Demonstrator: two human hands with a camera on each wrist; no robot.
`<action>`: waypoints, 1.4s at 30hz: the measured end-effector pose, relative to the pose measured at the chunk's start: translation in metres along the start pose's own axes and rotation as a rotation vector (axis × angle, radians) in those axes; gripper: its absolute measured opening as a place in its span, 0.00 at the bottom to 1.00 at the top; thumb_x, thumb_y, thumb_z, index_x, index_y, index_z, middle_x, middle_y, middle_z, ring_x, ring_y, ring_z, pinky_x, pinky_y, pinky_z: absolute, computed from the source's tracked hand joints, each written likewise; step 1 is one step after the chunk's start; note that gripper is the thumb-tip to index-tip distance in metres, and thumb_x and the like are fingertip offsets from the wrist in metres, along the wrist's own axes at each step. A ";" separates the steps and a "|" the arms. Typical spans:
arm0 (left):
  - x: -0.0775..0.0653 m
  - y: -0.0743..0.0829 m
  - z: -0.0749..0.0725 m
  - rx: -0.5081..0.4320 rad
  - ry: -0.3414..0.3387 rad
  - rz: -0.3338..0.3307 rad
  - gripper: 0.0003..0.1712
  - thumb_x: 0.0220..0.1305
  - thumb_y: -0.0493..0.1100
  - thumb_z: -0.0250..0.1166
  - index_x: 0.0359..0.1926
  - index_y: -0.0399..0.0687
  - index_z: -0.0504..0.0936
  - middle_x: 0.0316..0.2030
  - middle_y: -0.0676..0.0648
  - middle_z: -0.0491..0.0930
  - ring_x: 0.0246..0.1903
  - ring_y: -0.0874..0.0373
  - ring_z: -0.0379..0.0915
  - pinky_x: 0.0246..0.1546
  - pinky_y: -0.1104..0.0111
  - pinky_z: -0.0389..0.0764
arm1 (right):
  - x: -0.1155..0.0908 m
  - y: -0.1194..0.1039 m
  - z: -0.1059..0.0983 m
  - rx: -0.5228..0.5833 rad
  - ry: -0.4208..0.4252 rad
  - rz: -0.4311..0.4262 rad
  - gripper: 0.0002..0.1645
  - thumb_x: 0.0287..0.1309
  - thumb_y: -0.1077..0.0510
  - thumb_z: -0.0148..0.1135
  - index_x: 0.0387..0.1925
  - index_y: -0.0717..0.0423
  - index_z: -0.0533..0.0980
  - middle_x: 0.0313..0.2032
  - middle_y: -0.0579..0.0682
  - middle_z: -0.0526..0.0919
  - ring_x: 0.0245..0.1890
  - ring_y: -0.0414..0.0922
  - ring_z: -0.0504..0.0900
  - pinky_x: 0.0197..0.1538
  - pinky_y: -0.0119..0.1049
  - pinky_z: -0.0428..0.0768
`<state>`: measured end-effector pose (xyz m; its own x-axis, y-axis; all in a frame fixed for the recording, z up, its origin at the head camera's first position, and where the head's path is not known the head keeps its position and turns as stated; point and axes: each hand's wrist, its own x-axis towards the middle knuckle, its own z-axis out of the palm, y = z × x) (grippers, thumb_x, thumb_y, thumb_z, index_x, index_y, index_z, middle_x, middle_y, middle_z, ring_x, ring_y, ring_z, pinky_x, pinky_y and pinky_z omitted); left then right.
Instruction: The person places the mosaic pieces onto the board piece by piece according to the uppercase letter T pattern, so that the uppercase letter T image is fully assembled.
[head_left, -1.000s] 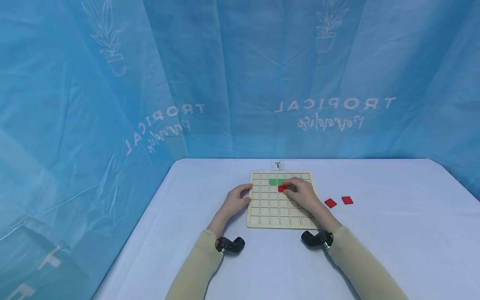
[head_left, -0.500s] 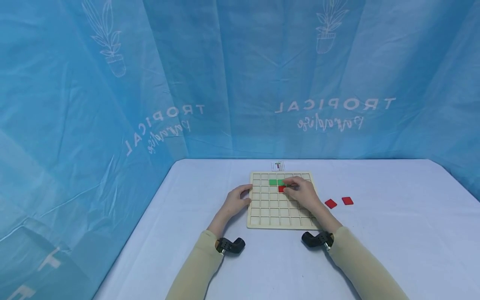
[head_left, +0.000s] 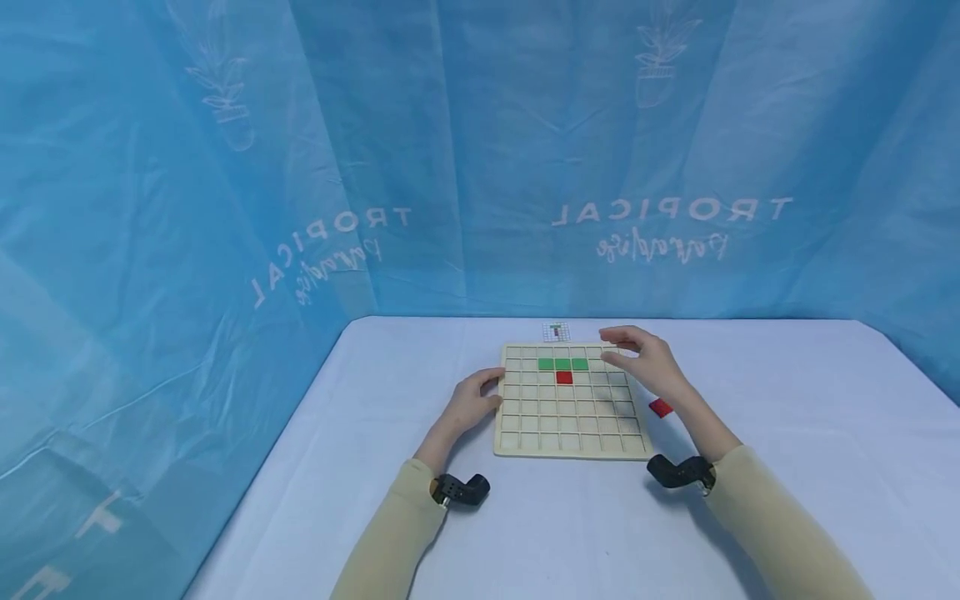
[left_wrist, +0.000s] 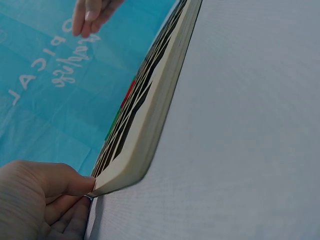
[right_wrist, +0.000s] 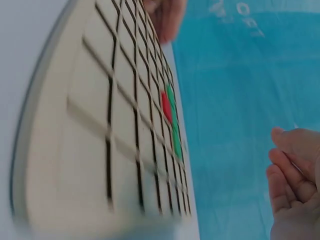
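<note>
A pale square grid board [head_left: 536,423] lies on the white table. Its second row from the top holds green tiles [head_left: 546,364] side by side, three in all. One red tile [head_left: 564,377] sits directly below the middle green one. My left hand [head_left: 467,404] rests at the board's left edge, thumb and fingertips touching it. Over the board's upper right corner is my right hand [head_left: 647,364], raised, with a gap between thumb and fingers and nothing held. A loose red tile [head_left: 661,407] lies right of the board, beside my right forearm.
A small printed card [head_left: 556,332] showing a coloured grid pattern lies just beyond the board's far edge. Blue curtains [head_left: 480,167] hang behind and to the left of the table. White cloth [head_left: 810,458] covers the table on both sides of the board.
My right hand has let go and risen to the right, uncovering a third green tile in the row. The forearm now covers where the farther loose red tile lay. The left hand stays put.
</note>
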<state>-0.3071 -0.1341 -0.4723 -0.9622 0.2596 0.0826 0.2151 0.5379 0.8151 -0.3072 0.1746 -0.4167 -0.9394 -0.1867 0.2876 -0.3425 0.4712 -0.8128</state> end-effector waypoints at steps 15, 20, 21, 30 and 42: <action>-0.002 0.003 0.000 0.007 0.005 -0.001 0.28 0.61 0.31 0.58 0.64 0.38 0.68 0.63 0.41 0.67 0.63 0.50 0.61 0.64 0.66 0.65 | -0.043 0.113 -0.081 -0.128 0.070 0.089 0.28 0.58 0.46 0.63 0.59 0.47 0.70 0.55 0.49 0.75 0.56 0.51 0.73 0.53 0.52 0.77; -0.002 0.005 -0.001 0.002 0.012 -0.006 0.28 0.61 0.31 0.58 0.63 0.38 0.69 0.63 0.41 0.67 0.63 0.50 0.61 0.64 0.64 0.65 | -0.062 0.088 -0.090 -0.111 -0.003 0.119 0.28 0.61 0.51 0.61 0.60 0.57 0.69 0.56 0.57 0.74 0.56 0.55 0.72 0.51 0.30 0.79; -0.003 0.006 -0.001 0.001 0.012 -0.006 0.28 0.61 0.31 0.58 0.63 0.38 0.69 0.62 0.41 0.67 0.63 0.50 0.61 0.64 0.64 0.64 | -0.065 0.083 -0.091 -0.101 -0.018 0.120 0.28 0.61 0.52 0.61 0.60 0.59 0.69 0.56 0.59 0.74 0.56 0.56 0.72 0.50 0.26 0.78; -0.003 0.008 0.000 0.006 0.004 -0.011 0.28 0.61 0.31 0.59 0.64 0.39 0.68 0.63 0.42 0.67 0.64 0.50 0.60 0.64 0.64 0.64 | -0.084 0.078 -0.090 -0.104 -0.071 0.155 0.25 0.63 0.56 0.58 0.60 0.61 0.69 0.58 0.61 0.73 0.59 0.58 0.69 0.59 0.60 0.69; -0.002 0.006 0.000 0.006 0.006 0.007 0.28 0.60 0.31 0.59 0.63 0.38 0.69 0.62 0.41 0.68 0.63 0.50 0.62 0.64 0.64 0.64 | -0.090 0.093 -0.085 -0.209 -0.071 0.099 0.22 0.59 0.59 0.62 0.55 0.60 0.74 0.54 0.60 0.76 0.55 0.56 0.73 0.47 0.13 0.68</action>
<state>-0.3038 -0.1315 -0.4672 -0.9617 0.2586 0.0912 0.2224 0.5413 0.8109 -0.2558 0.3086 -0.4750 -0.9675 -0.1880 0.1693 -0.2520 0.6568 -0.7107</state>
